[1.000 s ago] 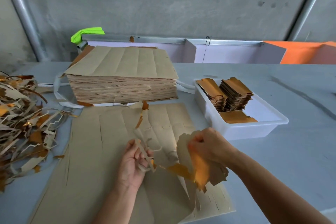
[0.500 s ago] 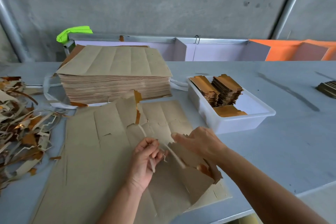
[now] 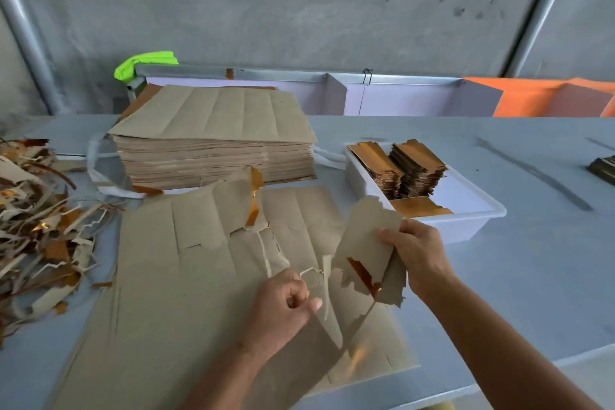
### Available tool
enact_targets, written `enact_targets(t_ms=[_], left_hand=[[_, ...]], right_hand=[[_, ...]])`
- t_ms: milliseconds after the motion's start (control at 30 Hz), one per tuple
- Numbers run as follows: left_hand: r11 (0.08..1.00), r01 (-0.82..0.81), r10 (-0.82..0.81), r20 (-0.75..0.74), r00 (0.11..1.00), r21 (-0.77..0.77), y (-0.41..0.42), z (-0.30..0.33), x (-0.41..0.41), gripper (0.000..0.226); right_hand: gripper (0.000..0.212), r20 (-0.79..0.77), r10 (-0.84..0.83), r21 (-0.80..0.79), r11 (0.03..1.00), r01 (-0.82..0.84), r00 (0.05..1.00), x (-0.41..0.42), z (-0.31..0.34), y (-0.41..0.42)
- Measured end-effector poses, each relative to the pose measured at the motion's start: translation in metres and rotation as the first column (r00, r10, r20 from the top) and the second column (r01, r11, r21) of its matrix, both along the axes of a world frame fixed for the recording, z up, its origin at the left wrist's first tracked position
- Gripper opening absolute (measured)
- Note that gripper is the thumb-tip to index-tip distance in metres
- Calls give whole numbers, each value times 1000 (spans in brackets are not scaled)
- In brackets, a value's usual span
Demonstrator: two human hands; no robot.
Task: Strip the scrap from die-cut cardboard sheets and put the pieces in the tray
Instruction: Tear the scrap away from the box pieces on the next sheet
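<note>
Brown die-cut cardboard piece (image 3: 366, 243) is pinched in the right hand (image 3: 416, 253), just beside the white plastic tray (image 3: 466, 226). Left hand (image 3: 283, 303), farther from the tray, grips a thin scrap strip (image 3: 312, 271).

Brown sheets (image 3: 213, 116), gold-faced pieces (image 3: 417, 163), white tray (image 3: 466, 226)

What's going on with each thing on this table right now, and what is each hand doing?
Left hand: closed, pinching a thin scrap strip.
Right hand: gripping a torn-out cardboard piece, lifted off the table.
Working sheet: flat on the table, partly torn apart.
Stack of sheets: tall, neat, untouched.
White tray: open, partly filled with stacked gold pieces.
Scrap pile: loose tangled heap at the left.
</note>
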State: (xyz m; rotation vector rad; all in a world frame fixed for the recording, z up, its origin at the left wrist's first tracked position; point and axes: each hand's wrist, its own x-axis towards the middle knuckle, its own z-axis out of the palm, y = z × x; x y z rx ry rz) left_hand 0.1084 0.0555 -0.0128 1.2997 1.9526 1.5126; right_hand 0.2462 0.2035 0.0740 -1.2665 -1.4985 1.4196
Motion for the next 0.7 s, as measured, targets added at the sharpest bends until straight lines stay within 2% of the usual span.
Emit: enact_targets(t_ms=[100, 167, 267, 367, 433, 533, 567, 633, 700], left_hand=[[997, 79, -78, -144, 986, 0, 0, -4, 1, 45], [993, 115, -121, -246, 962, -40, -3, -8, 0, 51], [987, 144, -157, -265, 951, -68, -9, -11, -7, 47], [987, 137, -147, -140, 979, -81, -13, -3, -16, 47], [998, 49, -49, 1, 999, -43, -10, 8, -24, 44], [997, -77, 74, 127, 989, 21, 0, 26, -31, 16], [998, -66, 64, 196, 979, 5, 5, 30, -30, 13], [999, -10, 23, 313, 950, -45, 12, 31, -27, 22], [999, 40, -26, 357, 934, -32, 15, 28, -24, 22]], right_hand=[[5, -112, -35, -47, 998, 29, 993, 3, -5, 4], [11, -206, -116, -80, 992, 102, 972, 2, -4, 9], [10, -327, -180, -85, 983, 161, 928, 2, 6, 20], [21, -326, -52, -6, 999, 53, 944, -1, 8, 23], [31, -298, 66, 46, 997, -55, 952, -6, 5, 19], [45, -194, 286, 125, 956, -265, 938, -20, 2, 9], [51, -155, 364, 154, 927, -342, 918, -25, 1, 4], [65, -133, 497, 187, 862, -471, 857, -35, 0, -5], [72, -154, 554, 198, 828, -524, 818, -46, -1, -14]])
